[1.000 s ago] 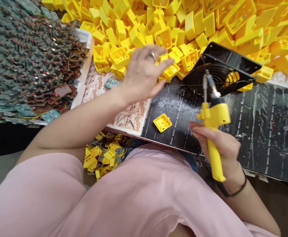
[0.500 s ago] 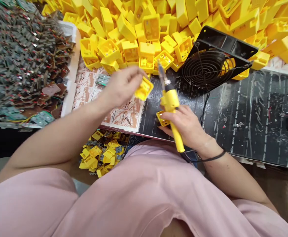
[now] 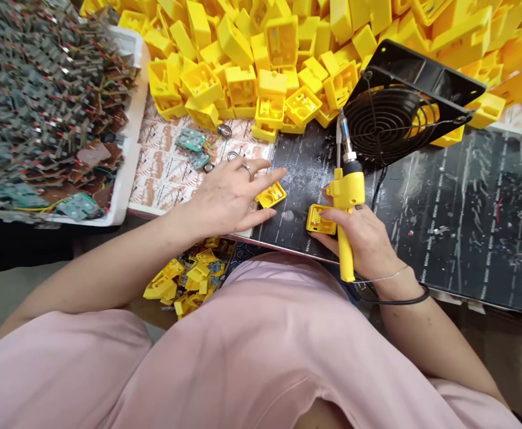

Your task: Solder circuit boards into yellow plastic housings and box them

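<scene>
My left hand (image 3: 232,193) is spread over the table, its thumb and forefinger on either side of a small open yellow plastic case (image 3: 272,194) that lies on the surface. In my right hand (image 3: 363,233) is a yellow soldering iron (image 3: 349,189), held upright with its metal tip pointing away from me. The same hand pinches a second yellow case (image 3: 320,218), open side up, between thumb and fingers. Small green circuit boards (image 3: 192,140) with wires and a round speaker (image 3: 224,130) lie beyond my left hand.
A large heap of yellow housings (image 3: 238,42) spans the back. A black fan (image 3: 379,125) with a wire grille stands at its front edge. At left, a white foam tray (image 3: 129,149) is piled with circuit boards. Below the table edge sit more yellow cases (image 3: 198,274).
My left hand has lowered and opened, and the case it held now lies on the table. My right hand has shifted rightward in view with the soldering iron and the other case.
</scene>
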`<state>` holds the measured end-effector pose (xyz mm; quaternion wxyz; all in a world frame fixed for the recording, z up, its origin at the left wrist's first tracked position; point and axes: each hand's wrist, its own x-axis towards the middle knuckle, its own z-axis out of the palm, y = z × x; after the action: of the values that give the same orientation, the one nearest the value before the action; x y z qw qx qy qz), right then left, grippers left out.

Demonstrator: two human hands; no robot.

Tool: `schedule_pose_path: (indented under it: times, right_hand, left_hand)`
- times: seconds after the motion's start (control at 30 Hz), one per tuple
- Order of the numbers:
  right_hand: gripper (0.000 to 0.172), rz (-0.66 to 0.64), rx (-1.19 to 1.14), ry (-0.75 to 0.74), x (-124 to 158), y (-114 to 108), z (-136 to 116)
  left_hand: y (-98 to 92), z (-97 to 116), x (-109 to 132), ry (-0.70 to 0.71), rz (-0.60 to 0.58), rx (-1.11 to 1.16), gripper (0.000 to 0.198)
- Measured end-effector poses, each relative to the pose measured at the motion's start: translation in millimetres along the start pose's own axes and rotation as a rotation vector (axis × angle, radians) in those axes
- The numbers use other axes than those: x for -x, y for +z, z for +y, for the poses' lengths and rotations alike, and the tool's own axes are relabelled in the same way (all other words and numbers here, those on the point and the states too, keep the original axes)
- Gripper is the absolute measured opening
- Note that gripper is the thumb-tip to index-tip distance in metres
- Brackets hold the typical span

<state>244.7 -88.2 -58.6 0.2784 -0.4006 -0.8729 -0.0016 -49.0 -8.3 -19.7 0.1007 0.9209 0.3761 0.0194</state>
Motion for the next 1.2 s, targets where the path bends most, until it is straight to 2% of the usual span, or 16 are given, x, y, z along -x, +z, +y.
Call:
schedule_pose_path:
  times: [0.13,0.2,0.3,0.4,0.47,0.57,0.63,0.7,0.8,0.87,0.93,1.0,1.07,1.2]
  right_hand:
    - [0.038,0.021,-0.002,0.036,5.7,-2.6,-1.8]
    - [0.037,0.036,0.032,0.042,7.5,-3.7,-1.2]
    - [0.034,0.046,0.081,0.045,8.7,-4.0,1.5]
    - [0.035,0.043,0.086,0.055,9.8,-3.1,2.9]
    - [0.037,0.039,0.074,0.072,10.7,-2.5,2.0]
    - [0.036,0.021,0.045,0.082,12.3,-3.3,-0.9]
    - [0.034,0.007,0.031,0.074,12.9,-5.6,-1.8]
    - [0.034,-0.005,0.039,0.070,11.0,-7.9,-0.4]
    - [0.031,-0.007,0.060,0.070,-0.2,-7.4,5.3]
    - [0.029,-0.007,0.049,0.047,-12.0,-4.0,9.3]
    - [0.026,-0.031,0.007,0.008,-22.6,-0.5,12.1]
    - [0.023,-0.045,-0.052,-0.004,-27.5,0.2,13.2]
    - [0.023,-0.031,-0.084,0.019,-25.4,-2.4,12.2]
    - [0.037,-0.028,-0.092,0.011,-11.1,-8.0,2.8]
  left_hand:
    - [9.4,28.2,-18.8,-0.174,-0.022,-0.171,0.052]
    - [10.8,43.3,-28.9,-0.288,0.020,-0.202,0.059]
    - [4.5,55.2,-34.7,-0.316,0.019,-0.165,0.069]
    - [-7.8,43.5,-32.3,-0.237,-0.020,-0.132,0.054]
    - [-13.2,25.6,-31.8,-0.060,-0.043,-0.067,0.045]
    - [-11.4,3.2,-29.6,0.297,-0.103,0.064,0.054]
    - [-5.1,0.0,-21.3,0.391,-0.090,0.062,0.046]
    - [3.7,7.5,-7.7,0.398,-0.019,0.024,0.037]
    - [20.0,32.5,11.0,0.420,0.104,0.017,0.033]
    - [30.0,49.9,15.4,0.398,0.193,0.014,0.035]
    - [35.1,58.2,13.3,0.340,0.296,0.001,0.040]
    - [32.8,50.5,8.1,0.285,0.393,0.006,0.047]
    - [24.2,26.0,3.8,0.195,0.422,-0.010,0.046]
    - [9.2,-39.2,-0.3,-0.108,0.287,-0.120,0.030]
